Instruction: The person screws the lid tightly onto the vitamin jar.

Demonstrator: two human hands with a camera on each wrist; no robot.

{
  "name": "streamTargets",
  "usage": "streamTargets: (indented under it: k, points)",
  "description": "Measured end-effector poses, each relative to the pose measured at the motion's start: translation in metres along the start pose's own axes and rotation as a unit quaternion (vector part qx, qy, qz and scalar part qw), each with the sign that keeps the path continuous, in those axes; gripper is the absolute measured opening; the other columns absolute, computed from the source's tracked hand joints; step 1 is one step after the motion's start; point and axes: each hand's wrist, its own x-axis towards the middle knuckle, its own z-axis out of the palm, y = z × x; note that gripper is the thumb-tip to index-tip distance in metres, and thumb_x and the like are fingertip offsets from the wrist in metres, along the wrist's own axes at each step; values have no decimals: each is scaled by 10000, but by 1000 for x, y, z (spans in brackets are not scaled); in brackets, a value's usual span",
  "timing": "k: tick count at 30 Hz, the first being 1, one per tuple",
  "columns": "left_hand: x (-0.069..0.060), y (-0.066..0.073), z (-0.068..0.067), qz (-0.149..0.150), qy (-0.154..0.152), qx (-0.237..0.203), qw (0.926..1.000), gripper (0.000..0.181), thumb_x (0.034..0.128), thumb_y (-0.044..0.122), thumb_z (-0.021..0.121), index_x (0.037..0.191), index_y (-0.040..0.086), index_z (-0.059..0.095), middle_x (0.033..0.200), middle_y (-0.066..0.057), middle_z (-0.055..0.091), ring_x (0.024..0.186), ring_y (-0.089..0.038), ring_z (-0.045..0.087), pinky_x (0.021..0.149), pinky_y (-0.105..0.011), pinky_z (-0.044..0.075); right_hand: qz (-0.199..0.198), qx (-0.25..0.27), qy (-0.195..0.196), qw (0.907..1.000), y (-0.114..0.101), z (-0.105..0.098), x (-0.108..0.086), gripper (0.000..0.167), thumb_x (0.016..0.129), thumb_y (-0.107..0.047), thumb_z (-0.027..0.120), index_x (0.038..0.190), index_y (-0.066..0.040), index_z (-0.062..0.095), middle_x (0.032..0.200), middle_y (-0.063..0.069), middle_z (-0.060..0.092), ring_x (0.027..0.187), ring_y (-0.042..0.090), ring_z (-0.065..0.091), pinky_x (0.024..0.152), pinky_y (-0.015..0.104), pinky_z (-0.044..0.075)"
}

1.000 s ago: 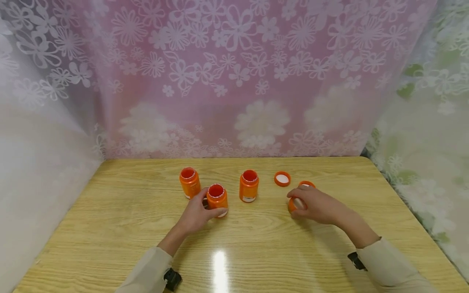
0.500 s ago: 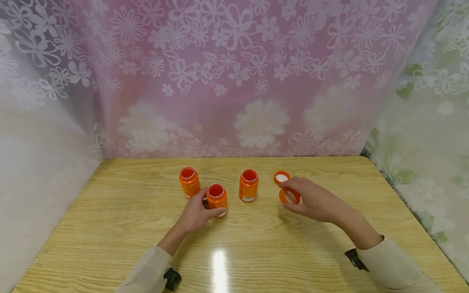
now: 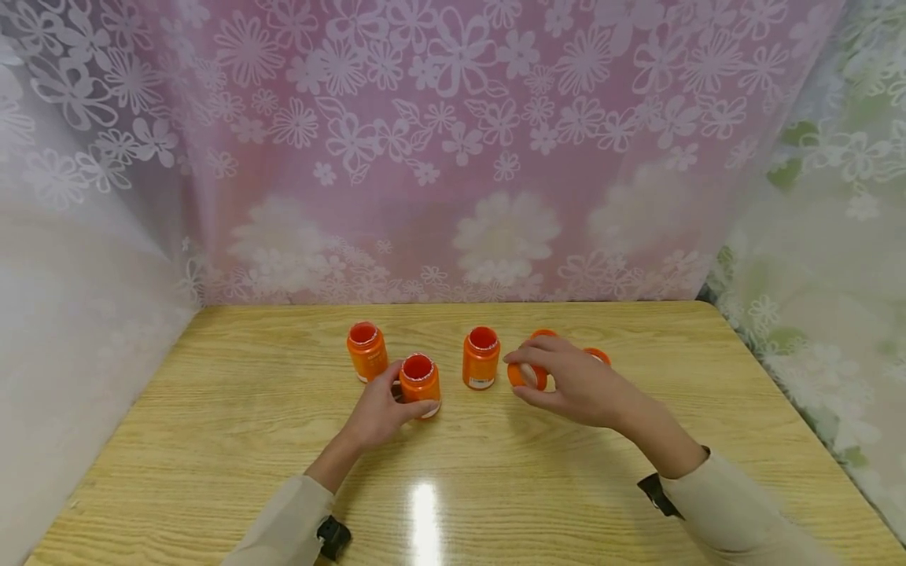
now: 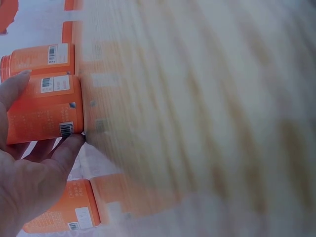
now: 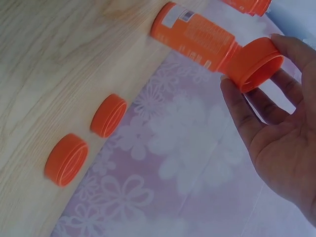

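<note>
My left hand [image 3: 377,414] grips an open orange bottle [image 3: 421,380] standing on the table; in the left wrist view the thumb and fingers [image 4: 69,148] curl round the bottle [image 4: 42,111]. Between the fingertips and thumb of my right hand [image 3: 583,383] is an orange lid [image 3: 520,376], raised off the table. The right wrist view shows that lid [image 5: 254,64] tilted, its hollow side towards the palm. Just left of the held lid stands another open bottle [image 3: 481,359], upright. A third open bottle [image 3: 366,354] is behind my left hand.
Two more lids lie on the table [image 3: 212,440], one [image 3: 543,333] behind my right hand and one [image 3: 598,355] to its right, both partly hidden. Flowered cloth [image 3: 495,157] hangs along the table's back edge and at both sides.
My right hand has carried the lid leftwards, past the lid at the back, to beside the middle bottle. My left hand and its bottle have stayed in place.
</note>
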Motion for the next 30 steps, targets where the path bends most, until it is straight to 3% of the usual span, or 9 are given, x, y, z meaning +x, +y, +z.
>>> streamTargets:
  k: [4, 16, 23, 30]
  points:
    - [0, -1, 0, 12, -1, -54, 10000, 590, 764, 239, 822, 1269, 120, 541, 1140, -26, 608, 1011, -203, 596, 895, -405, 491, -87, 128, -18, 9999, -7, 4, 8, 331, 895, -315, 673, 1175, -143, 642, 1115, -76, 562, 1069, 144, 509, 865, 336, 486]
    - [1, 0, -1, 25, 5, 22, 10000, 592, 775, 250, 814, 1278, 115, 533, 1167, -25, 605, 1021, -208, 595, 896, -403, 491, -413, 198, 69, 9989, -25, 12, 30, 328, 890, -311, 686, 1159, -133, 625, 1074, -51, 559, 966, 159, 542, 814, 306, 492]
    - [-1, -3, 0, 78, 55, -78, 9999, 576, 765, 230, 822, 1260, 117, 549, 1147, -20, 613, 1006, -201, 604, 887, -406, 496, -362, 362, 234, 9984, -33, 21, 43, 370, 893, -312, 681, 1206, -129, 609, 1070, -24, 540, 980, 180, 536, 832, 319, 481]
    - [-1, -1, 0, 132, 38, -52, 9999, 579, 769, 230, 818, 1266, 111, 544, 1148, -31, 610, 995, -201, 607, 868, -396, 504, -310, 520, 343, 9976, -39, 30, 51, 376, 920, -320, 647, 1249, -141, 614, 1091, -13, 538, 921, 183, 529, 757, 289, 470]
